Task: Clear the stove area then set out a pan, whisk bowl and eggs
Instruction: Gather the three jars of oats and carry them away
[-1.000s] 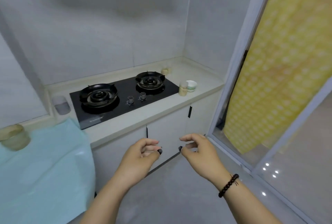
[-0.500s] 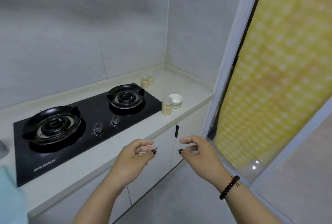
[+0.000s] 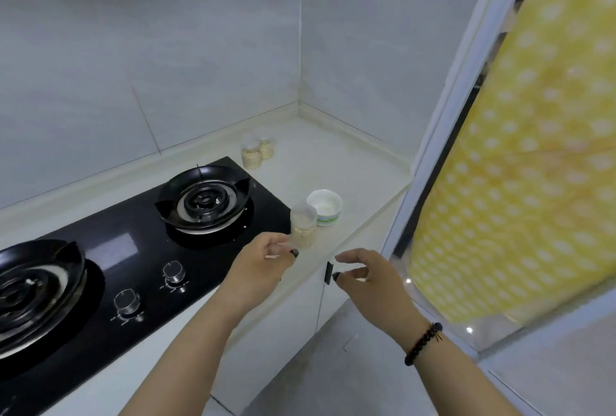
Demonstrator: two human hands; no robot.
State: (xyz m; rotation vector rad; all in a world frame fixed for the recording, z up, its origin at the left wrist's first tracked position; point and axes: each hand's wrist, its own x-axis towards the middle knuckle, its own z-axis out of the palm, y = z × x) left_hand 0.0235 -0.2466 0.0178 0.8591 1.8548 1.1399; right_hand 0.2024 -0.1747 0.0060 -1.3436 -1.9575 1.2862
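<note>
The small jar (image 3: 302, 227) is stood on the desk (image 3: 360, 175) beside the stove (image 3: 140, 249). It looks light, slippery; its sides should be held. Left hand (image 3: 263, 264) and right hand (image 3: 370, 277) are loosely curled, nothing held.

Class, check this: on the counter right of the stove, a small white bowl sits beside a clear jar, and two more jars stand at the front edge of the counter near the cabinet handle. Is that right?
One detail is wrong. The two more jars stand at the back of the counter, near the wall, beyond the stove. The head view shows it. The white bowl does sit beside the clear jar.
</note>
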